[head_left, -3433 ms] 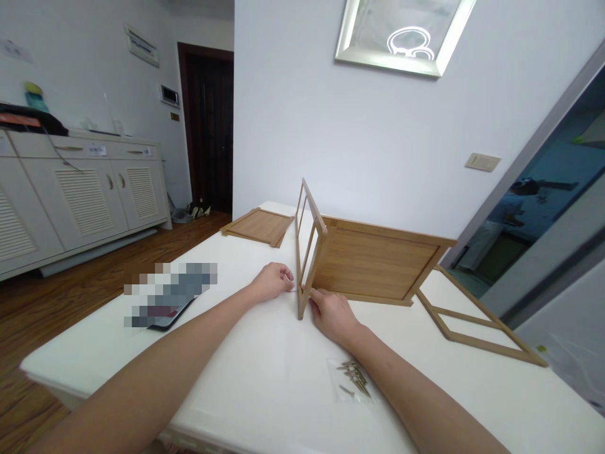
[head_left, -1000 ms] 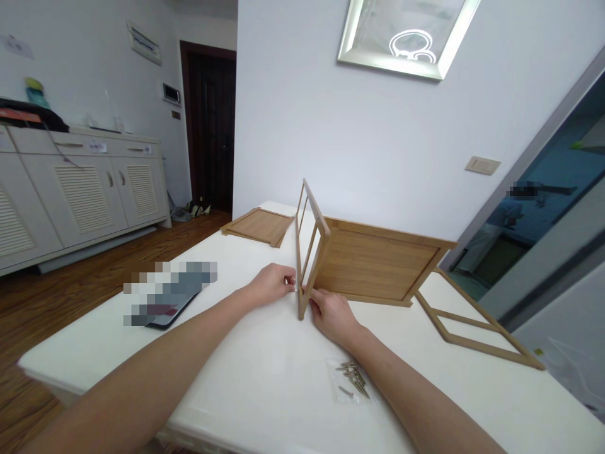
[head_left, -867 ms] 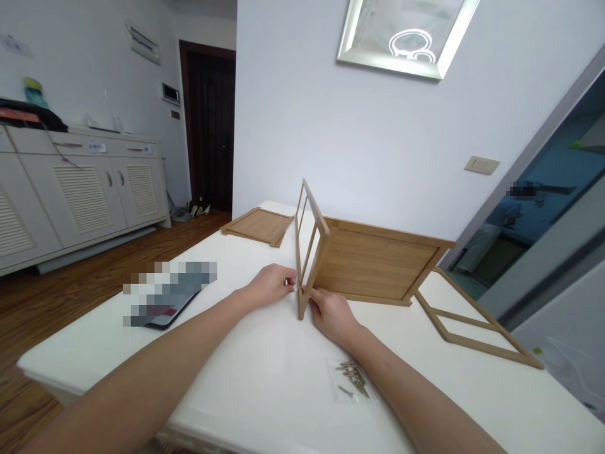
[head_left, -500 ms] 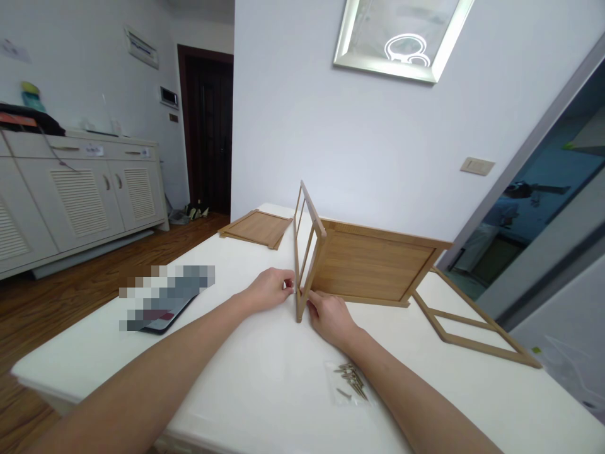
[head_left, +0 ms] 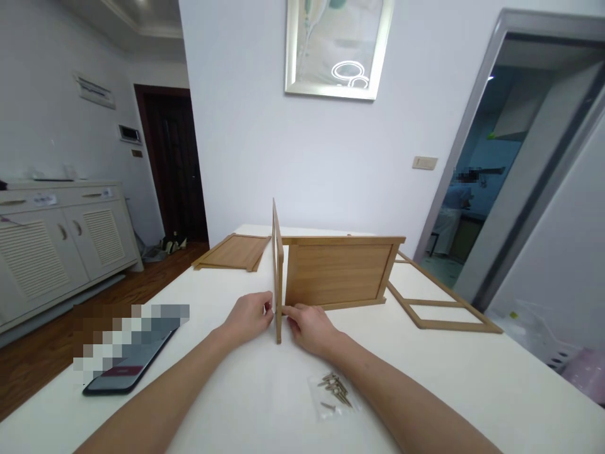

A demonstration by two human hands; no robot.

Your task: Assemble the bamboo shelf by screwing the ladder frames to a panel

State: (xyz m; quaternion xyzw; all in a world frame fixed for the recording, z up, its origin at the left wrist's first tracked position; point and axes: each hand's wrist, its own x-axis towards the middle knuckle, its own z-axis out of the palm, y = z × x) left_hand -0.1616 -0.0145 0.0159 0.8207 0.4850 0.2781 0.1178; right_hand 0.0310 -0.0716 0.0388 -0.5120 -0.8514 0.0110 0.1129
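A narrow wooden frame (head_left: 278,277) stands upright, nearly edge-on, between my hands. Its right side meets a wooden panel (head_left: 340,271) standing on its long edge. My left hand (head_left: 248,318) is closed in a pinch against the frame's left face, low down; what the fingertips hold is too small to make out. On the other side, my right hand (head_left: 312,328) has its fingers round the near lower end of the panel, the index fingertip touching the frame. Below my right wrist lies a clear plastic bag with screws (head_left: 336,391).
A second wooden panel (head_left: 234,251) lies flat at the back left of the white table (head_left: 227,403). Another open wooden frame (head_left: 439,325) lies flat at the right. A phone (head_left: 127,369), partly blurred out, rests at the left. Behind the table is a wall (head_left: 302,164).
The view has turned right and levelled, so everything appears further left. The upright frame now shows more edge-on. Both hands keep their places on either side of it.
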